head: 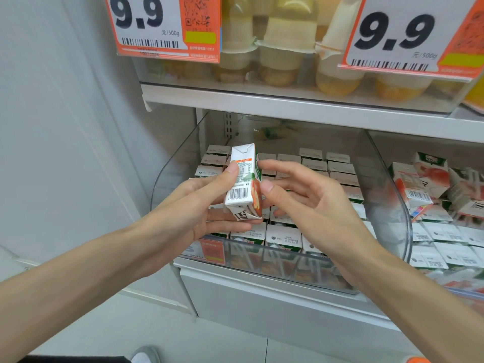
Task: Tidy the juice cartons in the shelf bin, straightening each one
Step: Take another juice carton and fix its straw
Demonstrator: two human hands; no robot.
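Observation:
A small white juice carton (242,183) with a barcode side facing me is lifted above the clear shelf bin (403,231). My left hand (199,205) grips it, thumb on the left face and fingers under its base. Just right of the carton, my right hand (309,200) has relaxed fingers; the thumb tip touches the carton's red front edge. Below, rows of upright cartons (285,237) fill the bin, white tops showing.
A neighbouring bin on the right holds jumbled cartons (429,184), several lying tilted. The shelf above (288,103) carries fruit cups behind two 9.9 price tags (167,27). A white wall panel stands at the left. A shoe shows on the floor below.

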